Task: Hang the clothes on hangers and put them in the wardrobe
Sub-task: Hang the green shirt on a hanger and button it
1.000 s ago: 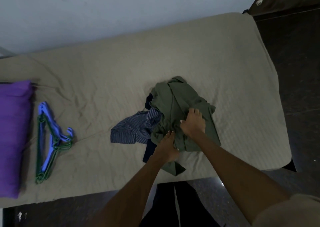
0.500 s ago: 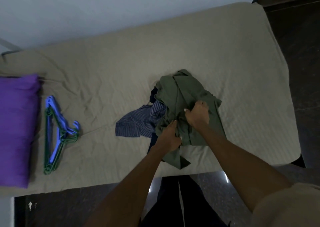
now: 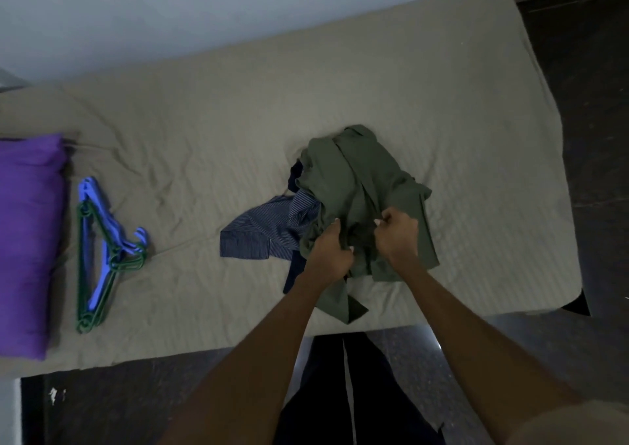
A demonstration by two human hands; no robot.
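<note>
- Leftmost, a purple pillow (image 3: 29, 240) lies at the far left end of the bed (image 3: 238, 111), well apart from the clothes.
- Just right of the pillow, a stack of blue and green plastic hangers (image 3: 102, 250) rests flat on the bed, untouched.
- Further right, near the bed's front edge, a navy striped shirt (image 3: 269, 237) pokes out from under the pile, with a darker garment beneath it that is mostly hidden.
- On top of that pile sits the crumpled olive-green garment (image 3: 360, 186), the piece now being worked.
- The left hand (image 3: 328, 252) has its fingers curled into the green cloth on the pile's near side.
- The right hand (image 3: 396, 232), close beside it, pinches a fold of the same cloth.
- By my reading, the step in hand is picking the first garment out of the heap; nothing is on a hanger yet.
- Next, the garment likely needs lifting clear of the striped shirt, shaking open to find the neck, then a reach far left across the bed for a hanger.
</note>
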